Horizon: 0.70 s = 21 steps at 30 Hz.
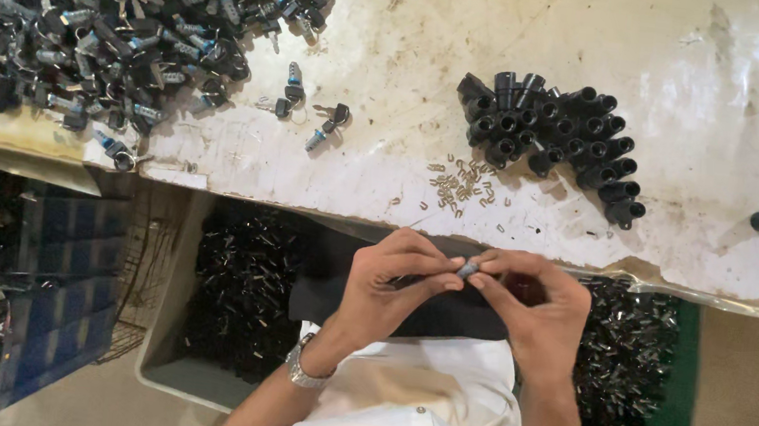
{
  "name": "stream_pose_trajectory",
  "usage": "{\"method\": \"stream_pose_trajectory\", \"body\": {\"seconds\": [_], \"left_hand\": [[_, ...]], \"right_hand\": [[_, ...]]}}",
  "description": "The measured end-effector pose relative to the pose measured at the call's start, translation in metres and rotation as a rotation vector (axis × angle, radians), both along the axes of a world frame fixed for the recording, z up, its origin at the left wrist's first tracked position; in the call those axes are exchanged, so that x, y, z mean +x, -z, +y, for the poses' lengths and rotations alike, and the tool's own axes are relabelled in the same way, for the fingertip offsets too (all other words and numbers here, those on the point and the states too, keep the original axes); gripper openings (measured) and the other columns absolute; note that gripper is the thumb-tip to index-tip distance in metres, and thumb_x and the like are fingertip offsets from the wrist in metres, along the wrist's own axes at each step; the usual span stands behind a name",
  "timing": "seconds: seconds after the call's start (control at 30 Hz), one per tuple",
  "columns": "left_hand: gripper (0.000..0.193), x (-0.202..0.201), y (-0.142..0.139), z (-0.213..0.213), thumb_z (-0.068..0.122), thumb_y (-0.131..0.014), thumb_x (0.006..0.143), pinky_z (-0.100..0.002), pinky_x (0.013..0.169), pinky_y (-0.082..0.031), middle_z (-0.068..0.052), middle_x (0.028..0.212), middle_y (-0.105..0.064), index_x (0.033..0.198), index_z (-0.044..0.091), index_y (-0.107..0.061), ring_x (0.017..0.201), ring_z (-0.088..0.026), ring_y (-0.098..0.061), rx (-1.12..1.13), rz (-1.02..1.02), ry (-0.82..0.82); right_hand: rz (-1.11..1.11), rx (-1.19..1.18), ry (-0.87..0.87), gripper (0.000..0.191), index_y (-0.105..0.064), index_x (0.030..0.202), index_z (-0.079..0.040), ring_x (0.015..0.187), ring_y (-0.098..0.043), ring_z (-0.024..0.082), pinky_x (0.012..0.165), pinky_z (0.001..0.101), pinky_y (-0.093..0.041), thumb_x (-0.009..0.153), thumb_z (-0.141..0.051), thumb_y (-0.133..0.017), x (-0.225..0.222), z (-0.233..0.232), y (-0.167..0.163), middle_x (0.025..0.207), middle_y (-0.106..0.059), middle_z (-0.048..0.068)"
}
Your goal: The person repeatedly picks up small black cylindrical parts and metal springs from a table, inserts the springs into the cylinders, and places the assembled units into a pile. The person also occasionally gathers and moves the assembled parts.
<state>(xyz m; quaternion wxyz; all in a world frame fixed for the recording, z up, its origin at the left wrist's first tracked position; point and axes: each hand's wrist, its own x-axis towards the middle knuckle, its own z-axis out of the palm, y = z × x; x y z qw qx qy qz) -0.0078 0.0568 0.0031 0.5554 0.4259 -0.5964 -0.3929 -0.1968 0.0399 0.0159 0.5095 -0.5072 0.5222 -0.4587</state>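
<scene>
While pinching the small grey cylinder (469, 268) at the fingertips, hold it level and squarely between the two thumbs, exactly where it sits now, at the point where both hands meet. Left hand (391, 285): closed in a pinch on one end of the part, other fingers curled under, wristwatch (305, 370) on the wrist behind. Right hand (538, 314): closed in a matching pinch on the opposite end, tips touching those of the left.

Probably best to grip lightly and near the ends, leaving the middle of the cylinder visible; too small to tell which face points up, so check by feel before pressing or turning. Work over the black cloth (444, 318) directly beneath both hands, since anything dropped lands there rather than in the bin of dark parts (240, 292) below and outside the left hand.

Just beyond the fingertips, on the worn white bench (738, 110) — a scatter of tiny metal clips (462, 186). Further ahead of the right hand, a cluster of black caps (552, 137); well out past the left, a heap of keyed lock barrels (109, 16).
</scene>
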Motion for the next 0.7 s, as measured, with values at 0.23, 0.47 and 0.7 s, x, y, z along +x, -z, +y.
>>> {"method": "stream_pose_trajectory", "body": {"seconds": [0.23,0.47,0.7], "left_hand": [[0.013,0.014,-0.01,-0.061,0.017,-0.078,0.09,-0.028,0.067,-0.054,-0.005,0.085,-0.079,0.097,0.007,-0.08,0.075,-0.013,-0.072,0.368,-0.209,0.181],[0.031,-0.009,-0.005,-0.137,0.021,-0.084,0.085,-0.034,0.07,-0.054,-0.013,0.102,-0.074,0.111,0.008,-0.074,0.077,-0.022,-0.067,0.036,-0.541,-0.244],[0.03,-0.024,-0.013,-0.074,0.008,-0.066,0.098,-0.031,0.084,-0.058,-0.009,0.11,-0.074,0.127,0.004,-0.065,0.093,-0.02,-0.073,0.007,-0.262,-0.066]], "right_hand": [[-0.224,0.144,-0.138,0.021,-0.069,0.112,0.006,0.086,-0.06,0.01,0.076,0.0228,-0.048,0.092,0.0,-0.074,-0.03,-0.003,0.027,0.101,-0.071,0.007],[-0.403,-0.065,-0.188,0.018,-0.044,0.12,-0.006,0.088,-0.066,0.022,0.098,0.0394,-0.055,0.112,-0.021,-0.049,-0.052,-0.001,0.026,0.09,-0.068,0.011],[-0.768,0.31,-0.015,0.028,-0.048,0.126,-0.006,0.068,-0.046,0.014,0.064,0.031,-0.043,0.1,-0.017,-0.054,-0.038,0.007,0.031,0.075,-0.047,0.004]]}}
